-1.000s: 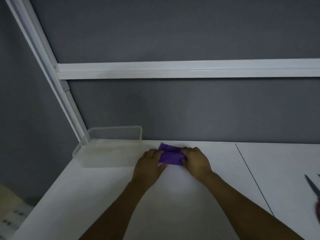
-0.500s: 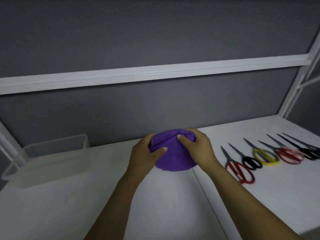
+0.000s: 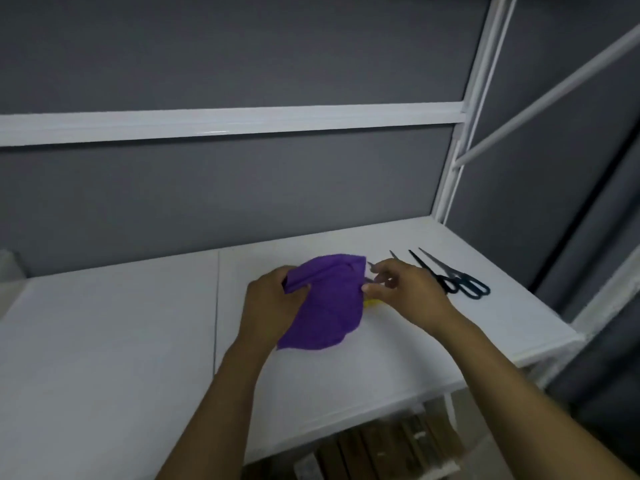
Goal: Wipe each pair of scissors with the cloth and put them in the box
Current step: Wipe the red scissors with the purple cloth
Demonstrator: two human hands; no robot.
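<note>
My left hand (image 3: pixel 273 303) grips the purple cloth (image 3: pixel 329 306) by its upper left edge and holds it just above the white table (image 3: pixel 104 341). My right hand (image 3: pixel 408 292) is beside the cloth's right edge, its fingers apart and its thumb tip at the fabric. A black pair of scissors (image 3: pixel 440 277) and a dark teal pair (image 3: pixel 467 285) lie right of that hand. A yellow handle (image 3: pixel 373 303) peeks out under the cloth, and other pairs are hidden behind the cloth and hand. A sliver of the clear box (image 3: pixel 8 265) shows at the far left.
A grey back wall with a white rail (image 3: pixel 225 124) runs behind the table. A white frame post (image 3: pixel 450 174) stands at the table's right end, where the tabletop ends. Wooden slats (image 3: pixel 381 445) lie below the front edge.
The view has swung right, so the box has slid to the left edge. Both hands carried the cloth rightward over the scissors, and my right hand has loosened off it.
</note>
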